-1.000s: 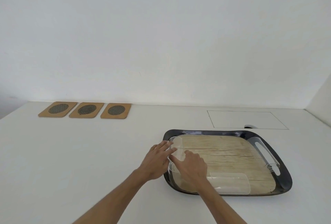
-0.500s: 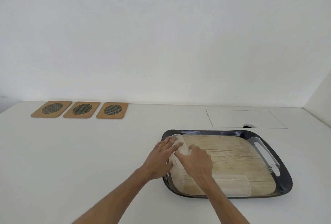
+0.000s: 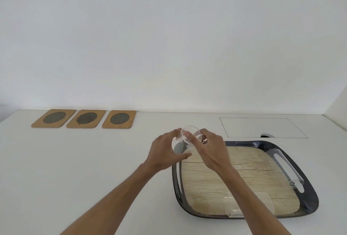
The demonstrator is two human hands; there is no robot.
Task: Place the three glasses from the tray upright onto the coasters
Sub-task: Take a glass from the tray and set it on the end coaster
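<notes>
I've got both hands — left hand point(image 3: 165, 155) and right hand point(image 3: 208, 150) — clasped round the first glass point(image 3: 185, 140), lifted and tilted over the tray's point(image 3: 308, 187) far-left corner, with the coasters point(image 3: 86, 121) well off to the far left — my left hand's side.

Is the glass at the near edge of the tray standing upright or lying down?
Lying down: the glass rests on its side on the tray, rim facing left.

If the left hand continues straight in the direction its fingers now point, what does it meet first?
The left hand points toward the back right, and its fingers already touch the glass. Beyond it, probably the right hand; depth is unclear.
</notes>
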